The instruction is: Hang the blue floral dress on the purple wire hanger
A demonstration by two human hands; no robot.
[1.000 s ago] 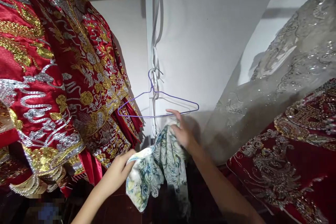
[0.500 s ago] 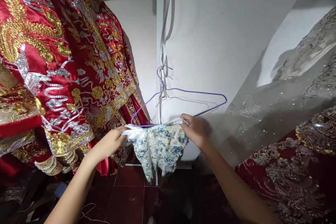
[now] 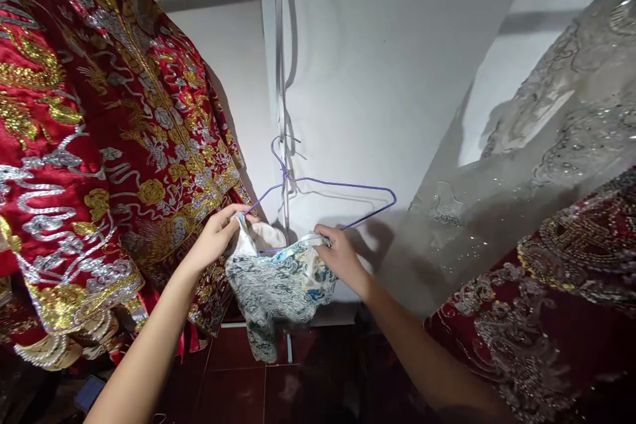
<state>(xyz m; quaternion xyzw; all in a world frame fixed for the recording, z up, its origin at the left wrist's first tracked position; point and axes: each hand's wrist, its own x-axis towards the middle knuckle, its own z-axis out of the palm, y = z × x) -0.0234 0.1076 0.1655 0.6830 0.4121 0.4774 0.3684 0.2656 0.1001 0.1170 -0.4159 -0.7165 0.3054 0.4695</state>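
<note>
A purple wire hanger (image 3: 342, 183) hangs by its hook from a white strap (image 3: 279, 79) against the wall. A white garment with a blue and yellow swirl print (image 3: 278, 285) hangs below it, its neckline or waist opening spread. My left hand (image 3: 218, 235) pinches the left edge of that opening, drawn up over the hanger's left corner. On the other side, my right hand (image 3: 340, 255) grips the garment's right edge, close to the hanger's lower bar. The hanger's right corner is bare. I cannot tell which kind of garment it is.
A red jacket embroidered in gold and silver (image 3: 149, 146) hangs close on the left. To the right hang a sheer silver beaded gown (image 3: 586, 99) and a dark red beaded garment (image 3: 541, 318). Dark red floor tiles (image 3: 233, 384) lie below; a blue object (image 3: 89, 392) sits lower left.
My left hand has risen, pulling the garment's left edge up over the hanger's left corner. The opening now gapes wider. The whole view has shifted, moving things leftward.
</note>
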